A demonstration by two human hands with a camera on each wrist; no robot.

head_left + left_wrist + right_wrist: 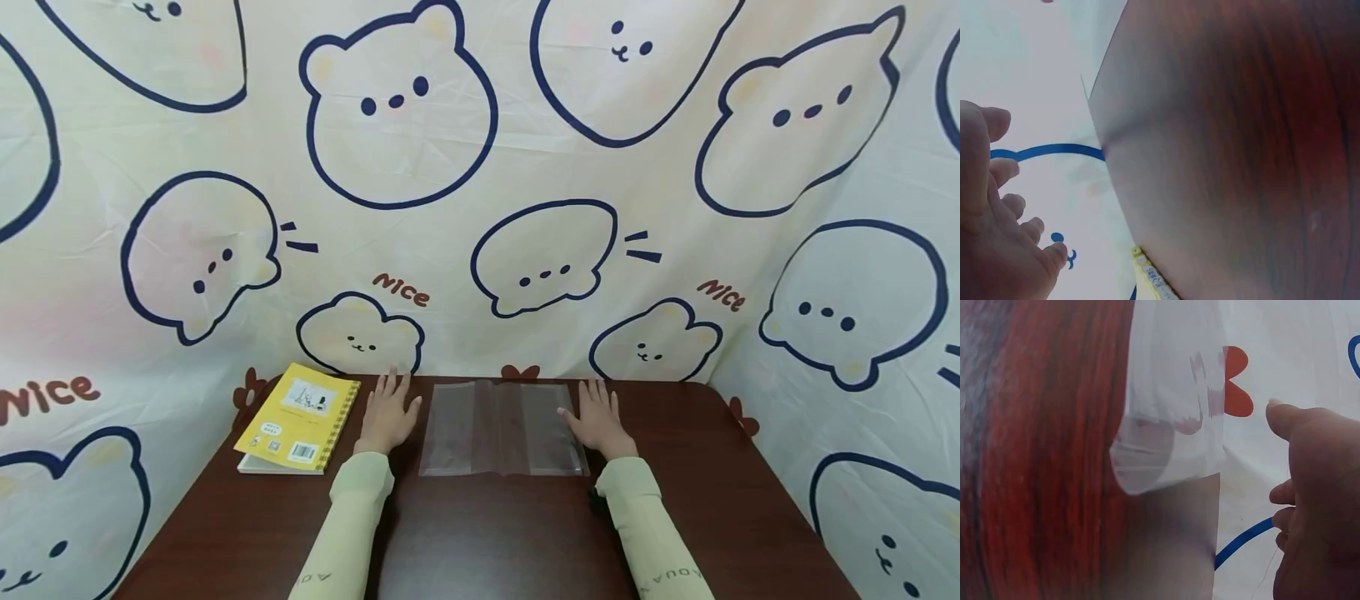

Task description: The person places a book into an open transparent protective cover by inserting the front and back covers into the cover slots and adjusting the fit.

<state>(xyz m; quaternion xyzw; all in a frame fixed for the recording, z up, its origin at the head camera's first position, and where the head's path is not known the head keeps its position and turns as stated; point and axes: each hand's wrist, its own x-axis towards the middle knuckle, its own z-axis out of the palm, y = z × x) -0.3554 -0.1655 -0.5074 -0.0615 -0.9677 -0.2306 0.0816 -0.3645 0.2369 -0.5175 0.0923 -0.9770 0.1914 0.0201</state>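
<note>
At far left I see a yellow spiral notebook (297,418) lying flat on the dark wooden table (480,533), near its left rear corner, spiral edge facing right. Just right of it rests my left hand (387,412), palm down, fingers straight and spread, gripping nothing. It sits between the notebook and the clear plastic sleeve (501,428), touching neither as far as the head view shows. In the left wrist view the fingers (1007,169) read as loosely extended above the tabletop.

The clear plastic sleeve lies flat at table centre, long axis running left to right, parallel to the table's rear edge. It is directly between both hands.

My right hand (596,418) lies palm down at the sleeve's right edge, fingers straight, thumb at or on the plastic; no grip. The right hand is the nearer one. The right wrist view shows a sleeve corner (1166,444) slightly lifted off the table.

Behind stands a cartoon bear printed cloth (480,167).
</note>
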